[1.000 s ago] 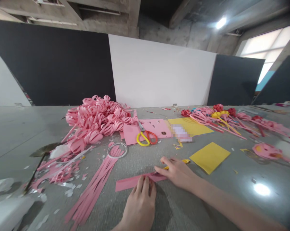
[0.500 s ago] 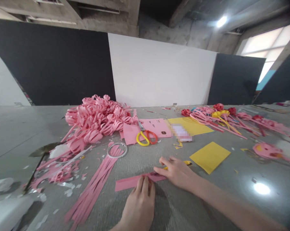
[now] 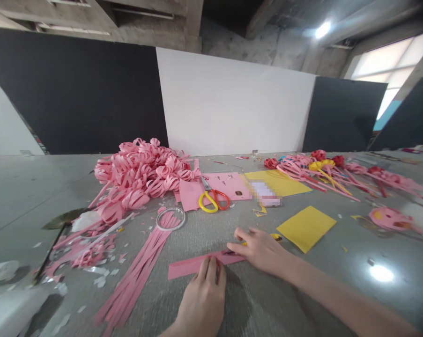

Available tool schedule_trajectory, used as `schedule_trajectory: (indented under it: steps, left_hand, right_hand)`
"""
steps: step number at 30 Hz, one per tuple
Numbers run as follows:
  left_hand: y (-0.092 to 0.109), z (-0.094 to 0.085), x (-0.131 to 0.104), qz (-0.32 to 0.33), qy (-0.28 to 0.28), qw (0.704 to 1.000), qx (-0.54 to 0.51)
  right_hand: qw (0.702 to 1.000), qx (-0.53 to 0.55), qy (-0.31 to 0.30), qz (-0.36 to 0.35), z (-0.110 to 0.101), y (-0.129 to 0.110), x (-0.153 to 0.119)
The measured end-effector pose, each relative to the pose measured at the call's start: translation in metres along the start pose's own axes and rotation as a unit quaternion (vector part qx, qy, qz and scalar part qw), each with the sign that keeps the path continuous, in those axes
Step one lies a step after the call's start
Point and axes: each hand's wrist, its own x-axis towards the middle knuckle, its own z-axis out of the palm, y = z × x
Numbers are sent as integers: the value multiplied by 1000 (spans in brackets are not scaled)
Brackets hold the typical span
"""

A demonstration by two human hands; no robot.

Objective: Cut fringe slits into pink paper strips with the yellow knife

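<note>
A pink paper strip (image 3: 185, 267) lies flat on the grey surface in front of me. The fingers of my left hand (image 3: 203, 295) are bent together and press down on its middle. My right hand (image 3: 258, 248) is over the strip's right end, closed around a utility knife with a yellow handle (image 3: 276, 237). Most of the knife is covered by the hand; a dark tip shows by the fingers on the paper. Yellow-and-orange-handled scissors (image 3: 211, 199) rest beyond my hands on pink sheets (image 3: 193, 194).
On the left are a large pile of pink paper curls (image 3: 141, 173), cut pink strips (image 3: 141, 276) and a tape roll (image 3: 170, 229) on them. A yellow sheet (image 3: 307, 229) lies right of my hands. Paper flowers (image 3: 320, 166) lie at the back right, before upright boards.
My right hand has slid slightly to the right along the strip, and the utility knife has shifted with it. My left hand and the strip stay in place.
</note>
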Motion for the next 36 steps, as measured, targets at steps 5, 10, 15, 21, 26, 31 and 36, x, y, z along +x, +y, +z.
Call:
schedule_trajectory:
  steps: [5, 10, 15, 21, 26, 31, 36]
  left_hand:
    - [0, 1, 0, 5, 4, 1000, 10]
    - [0, -2, 0, 1, -4, 1000, 2]
    - [0, -1, 1, -1, -9, 1000, 7]
    - [0, 0, -1, 3, -7, 1000, 4]
    - [0, -1, -1, 1, -15, 1000, -2]
    - [0, -3, 0, -2, -28, 1000, -8]
    - [-1, -7, 0, -5, -25, 999, -25]
  right_hand:
    - [1000, -8, -4, 4, -2, 1, -1]
    - [1000, -5, -10, 1, -3, 4, -4]
    - [1000, -2, -12, -1, -3, 7, -6]
    - [1000, 2, 1, -4, 2, 10, -9]
    - [1000, 3, -1, -5, 5, 12, -11]
    - [1000, 2, -7, -4, 3, 12, -10]
    - [1000, 10, -10, -4, -1, 13, -10]
